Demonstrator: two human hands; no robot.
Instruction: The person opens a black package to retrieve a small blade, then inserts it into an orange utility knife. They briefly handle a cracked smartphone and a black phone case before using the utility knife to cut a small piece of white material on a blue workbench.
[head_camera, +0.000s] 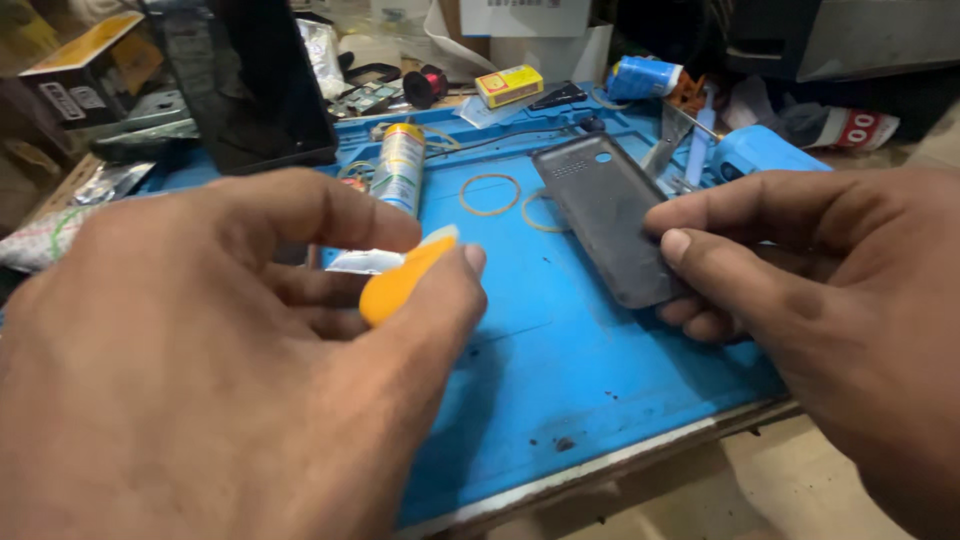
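Left hand (230, 370) pinches an orange pick (400, 280) between thumb and forefinger, other fingers curled. Right hand (810, 300) grips a dark phone back (605, 215) at its near end, thumb on top, above the blue mat (560, 380). 2 rubber bands (490, 194) lie beyond the pick, beside a tube (402, 165).

Left hand (220, 370), lower left of frame, pinches an orange pry tool (400, 283). Right hand (820, 300), at right, grips a dark phone back cover (605, 215) above the blue work mat (560, 380).

Warm indoor light, dim cluttered background, soft shadows on blue mat (560, 360), near left hand (200, 370) blurred
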